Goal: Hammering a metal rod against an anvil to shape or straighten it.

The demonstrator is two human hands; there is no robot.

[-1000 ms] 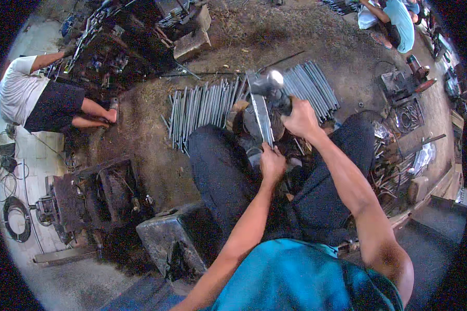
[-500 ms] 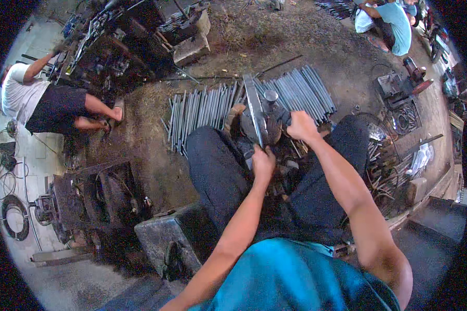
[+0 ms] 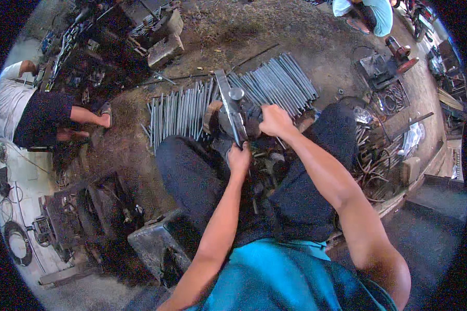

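Note:
My left hand [image 3: 238, 157] is closed around the near end of a long, flat, shiny metal bar [image 3: 227, 98], which points away from me and tilts slightly left. My right hand [image 3: 275, 121] is closed on the dark handle of a hammer, whose round, bright head [image 3: 236, 94] is over the right edge of the bar. Whether the head touches the bar, I cannot tell. Below both, between my knees, sits a dark rounded block [image 3: 224, 123], partly hidden by the bar and the hammer.
Beyond my knees lie two rows of grey metal rods, a left row [image 3: 176, 111] and a right row [image 3: 283, 83]. A dark metal block [image 3: 158, 241] stands by my left leg. Machinery [image 3: 384, 70] and scrap lie right. One person [image 3: 41, 111] works at left, another [image 3: 376, 15] at far right.
The view has shifted, so the scene sits further left. Both hands keep their grips, and the bar and hammer keep nearly the same pose. The person at left has drawn an arm in.

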